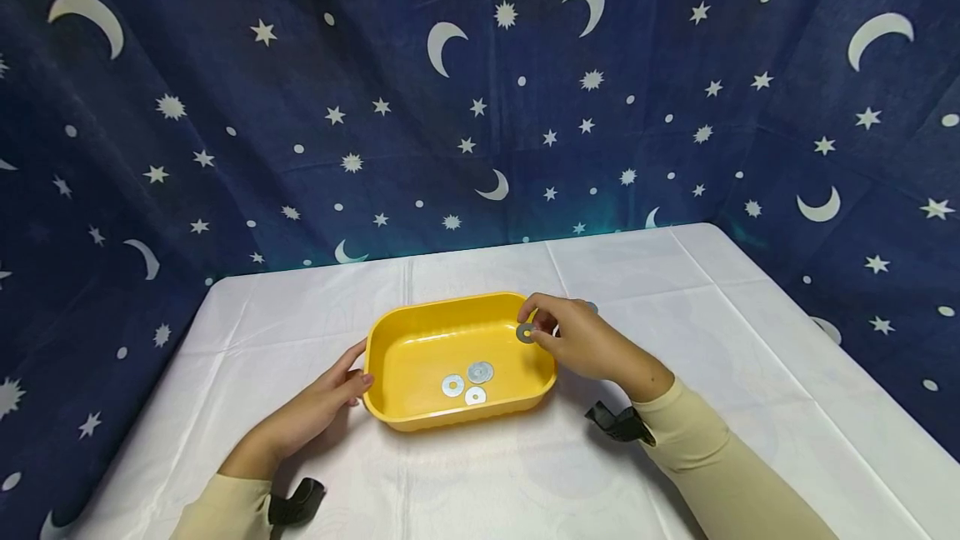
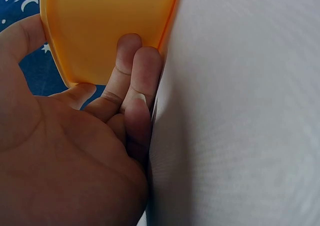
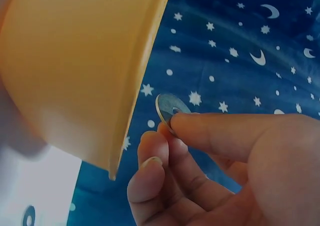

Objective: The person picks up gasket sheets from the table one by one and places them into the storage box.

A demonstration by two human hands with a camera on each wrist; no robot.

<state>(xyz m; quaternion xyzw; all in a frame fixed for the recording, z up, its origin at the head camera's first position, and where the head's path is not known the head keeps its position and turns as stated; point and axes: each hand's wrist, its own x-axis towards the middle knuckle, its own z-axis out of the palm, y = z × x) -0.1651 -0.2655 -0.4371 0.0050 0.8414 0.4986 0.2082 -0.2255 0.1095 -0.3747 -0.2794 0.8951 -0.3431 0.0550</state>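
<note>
While the left hand [image 1: 318, 407] rests on the white tablecloth [image 1: 750, 373] against the near-left corner of the yellow tray [image 1: 390, 340], the right hand [image 1: 585, 340] hovers over the tray's far-right rim with a metal washer [image 1: 527, 332] pinched between thumb and fingertips. Seen from the right wrist, that washer [image 3: 169, 110] stands nearly on edge, the thumb pressing its face and the curled fingers [image 3: 150, 161] backing it from below, just beside the tray's outer wall [image 3: 75, 65] but not touching it. The left hand's fingers [image 2: 140, 80] lie fairly straight and together, their tips pressed to the underside edge of the tray [image 2: 100, 20] where it meets the cloth, while the thumb sits along the tray's left wall; nothing is gripped, only touched.

Three more washers [image 1: 468, 382] lie flat on the tray floor, clustered close together toward its near side, slightly right of centre. Another washer [image 1: 591, 307] shows partly on the cloth just beyond the right hand's knuckles, mostly hidden by them. Both arms wear beige sleeves [image 1: 720, 465], each with a black strap at the wrist. A dark blue cloth [image 1: 480, 107] printed with white moons and stars hangs behind the table and down both sides.
</note>
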